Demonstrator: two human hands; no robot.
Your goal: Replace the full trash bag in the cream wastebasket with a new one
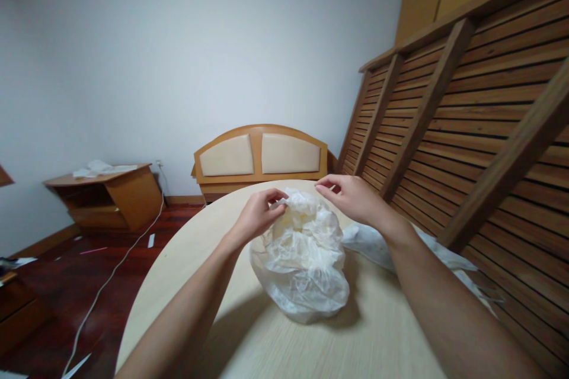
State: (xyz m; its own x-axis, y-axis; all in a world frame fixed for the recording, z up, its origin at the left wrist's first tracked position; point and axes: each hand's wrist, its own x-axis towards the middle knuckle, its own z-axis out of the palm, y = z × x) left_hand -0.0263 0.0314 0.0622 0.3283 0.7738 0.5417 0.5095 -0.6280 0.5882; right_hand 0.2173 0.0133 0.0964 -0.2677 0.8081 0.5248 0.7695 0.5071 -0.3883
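Observation:
A crumpled, thin white plastic bag (pixel 302 278) stands on the pale round table (pixel 178 260), its mouth gathered open at the top and something pale yellowish showing inside. My left hand (pixel 262 211) pinches the left side of the bag's rim between thumb and fingers. Just above the rim's right side, my right hand (pixel 351 196) has thumb and forefinger brought together at the tips. Whether a thin edge of plastic lies between them is too small to tell. The bag's contents are mostly hidden by its folds.
White cloth-like material (pixel 373 243) lies on the table's right side, partly behind my right forearm. A slatted wooden frame (pixel 480 118) leans along the right. Beyond are a padded headboard (pixel 258 154) and a low cabinet (pixel 128 201). A white cable (pixel 115 272) runs across the floor.

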